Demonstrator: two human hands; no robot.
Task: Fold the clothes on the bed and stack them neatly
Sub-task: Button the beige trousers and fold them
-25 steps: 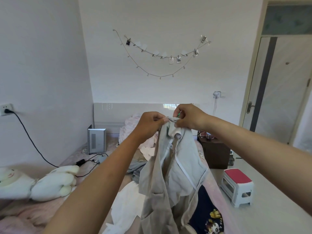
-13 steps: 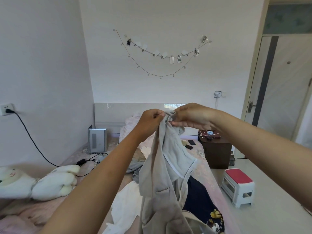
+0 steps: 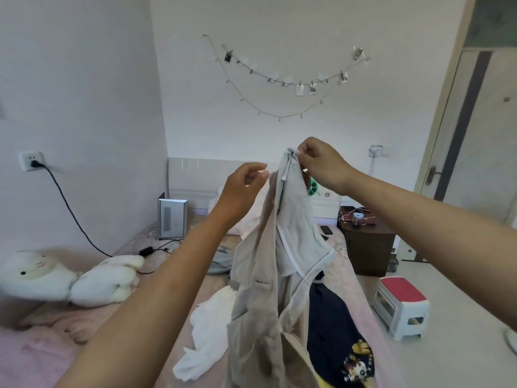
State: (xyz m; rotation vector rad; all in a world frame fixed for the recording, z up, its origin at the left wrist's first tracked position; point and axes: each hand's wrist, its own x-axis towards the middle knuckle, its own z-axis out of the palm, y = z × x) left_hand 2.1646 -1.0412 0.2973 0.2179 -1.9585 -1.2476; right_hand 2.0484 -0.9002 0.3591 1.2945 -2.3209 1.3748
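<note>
beige jacket (image 3: 260,289) limp, pinched by right hand (image 3: 319,163)

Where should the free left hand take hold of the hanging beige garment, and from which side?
Probably the top edge of the garment beside the left hand, reached from the left. The right hand pinches one top corner, so the cloth hangs bunched; a second high grip would spread it.

A plush toy (image 3: 70,278) lies on the bed (image 3: 56,345) at left; a stool (image 3: 400,306) stands right, a nightstand (image 3: 366,245) behind it.
</note>
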